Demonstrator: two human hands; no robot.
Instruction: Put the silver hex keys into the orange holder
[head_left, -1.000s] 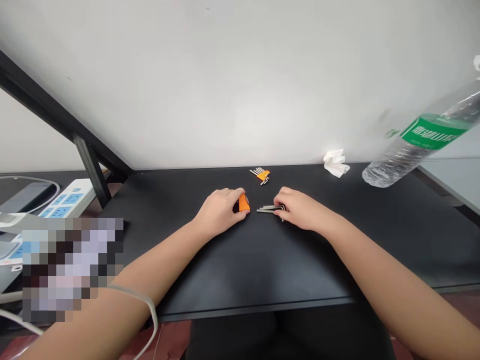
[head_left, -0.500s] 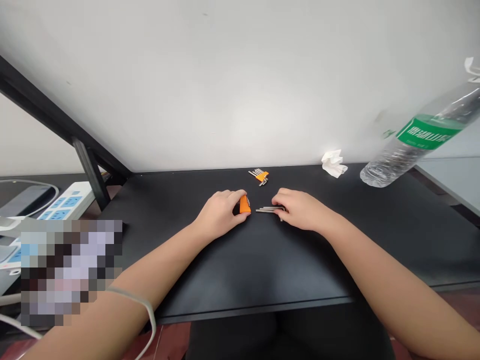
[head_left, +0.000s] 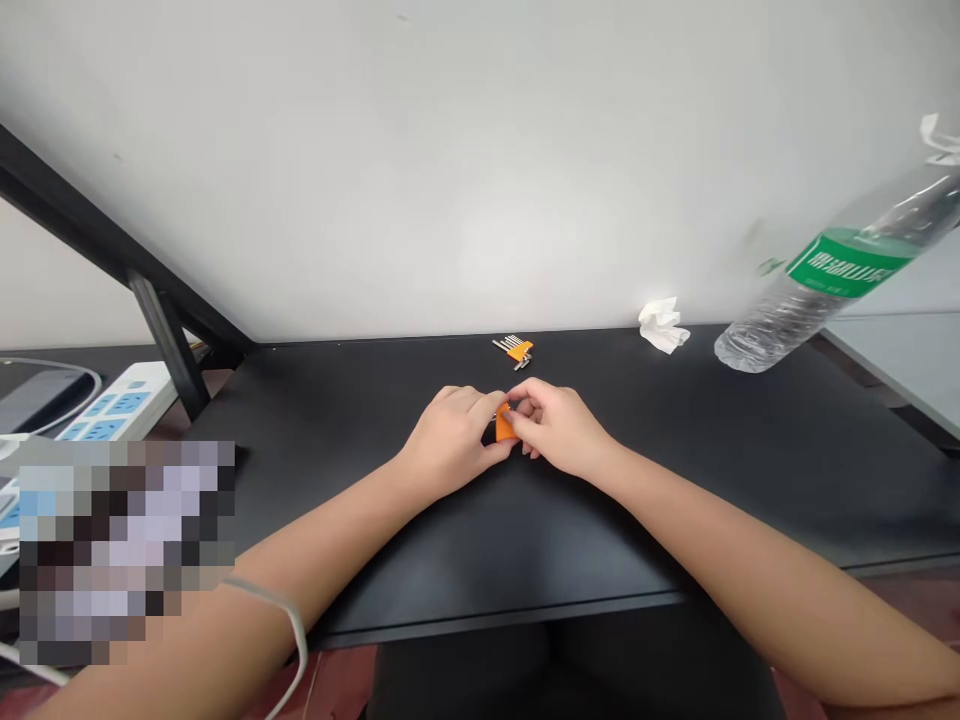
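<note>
My left hand is closed around an orange hex key holder, gripping it between thumb and fingers just above the black table. My right hand meets it from the right, its thumb against the holder's face and its fingers curled behind. The hex keys in my right hand are almost wholly hidden by the fingers; a small metal glint shows beside the holder. Farther back lies a second orange holder, filled with several hex keys.
A crumpled white tissue and a tilted-looking clear bottle with a green label stand near the wall at the right. On the left are a white power strip, a pale cable by my left forearm, and a blurred-out patch.
My right hand has moved left with the hex keys and now touches the orange holder. My left hand has shifted slightly right. The view has turned a little.
</note>
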